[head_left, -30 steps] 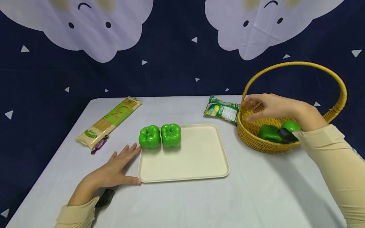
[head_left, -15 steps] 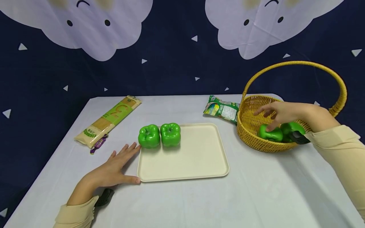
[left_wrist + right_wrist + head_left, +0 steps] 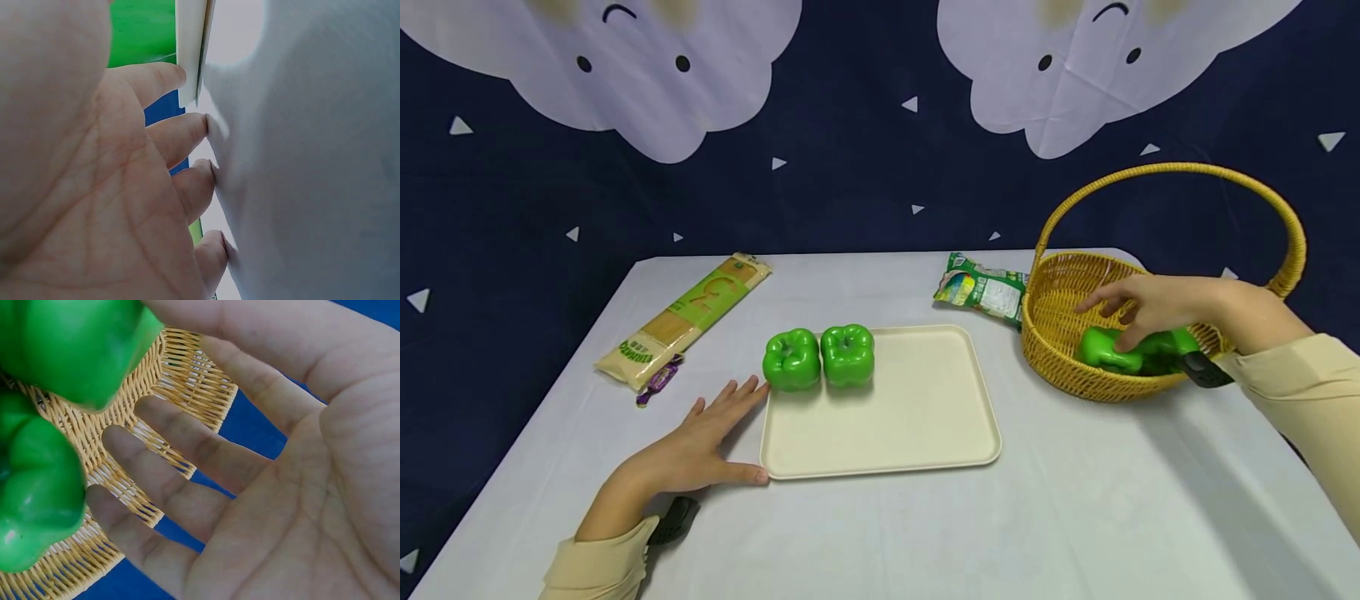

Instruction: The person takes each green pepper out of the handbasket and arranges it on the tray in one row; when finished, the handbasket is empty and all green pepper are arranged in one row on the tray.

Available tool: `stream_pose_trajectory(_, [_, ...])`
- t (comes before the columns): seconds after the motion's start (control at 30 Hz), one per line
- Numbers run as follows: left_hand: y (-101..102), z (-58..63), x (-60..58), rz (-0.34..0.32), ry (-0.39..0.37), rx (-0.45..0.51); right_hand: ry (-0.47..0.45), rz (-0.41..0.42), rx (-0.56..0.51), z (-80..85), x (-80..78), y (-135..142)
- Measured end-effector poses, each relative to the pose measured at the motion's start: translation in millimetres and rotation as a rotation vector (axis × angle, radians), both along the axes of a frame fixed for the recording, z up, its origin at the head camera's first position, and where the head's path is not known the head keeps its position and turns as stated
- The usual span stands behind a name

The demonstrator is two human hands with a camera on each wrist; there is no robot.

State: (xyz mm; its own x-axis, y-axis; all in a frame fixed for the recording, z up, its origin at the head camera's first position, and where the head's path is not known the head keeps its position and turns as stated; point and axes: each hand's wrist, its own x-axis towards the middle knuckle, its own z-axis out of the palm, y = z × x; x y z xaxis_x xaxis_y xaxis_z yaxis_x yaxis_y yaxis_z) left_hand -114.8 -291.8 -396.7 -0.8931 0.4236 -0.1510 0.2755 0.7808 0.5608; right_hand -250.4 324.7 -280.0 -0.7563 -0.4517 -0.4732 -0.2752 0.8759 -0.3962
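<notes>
My left hand [image 3: 692,454] lies at the left end of a cream tray [image 3: 925,417], its fingers spread and the thumb at the near corner. In the left wrist view, one fingertip touches the tray's edge [image 3: 189,50]. Two green bell peppers [image 3: 792,360] stand side by side at the tray's back left. My right hand [image 3: 1172,302] is inside the yellow wicker basket [image 3: 1048,367], above two more green bell peppers [image 3: 1101,348]. Its thumb is at the left one; whether it presses there is unclear. The right wrist view shows loosely extended fingers beside the peppers [image 3: 40,494].
The basket's tall handle [image 3: 1180,168] arches above the right hand. A green snack packet [image 3: 988,289] lies against the basket's left side. At the back left is a pack of noodles [image 3: 685,317], with a purple-wrapped candy [image 3: 660,381] beside it.
From the basket's left rim, my right hand has moved right and lower, over the peppers, its thumb now at one. The left hand and the tray stay put.
</notes>
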Motion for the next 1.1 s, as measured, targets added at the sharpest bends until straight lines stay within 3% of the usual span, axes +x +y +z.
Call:
stream_pose_trajectory(0.3, [0, -0.2, 0.3, -0.001, 0.001, 0.003, -0.066, 0.017, -0.01, 0.4, 4.7, 1])
stream_pose_trajectory(0.6, [0, 0.3, 0.1, 0.0, 0.001, 0.0, -0.114, -0.031, 0.006, 1.1, 11.6, -2])
stream_pose_trajectory(1.1, [-1, 1.3, 0.5, -0.006, -0.001, 0.009, -0.11, -0.041, 0.019, -0.8, 10.3, -5])
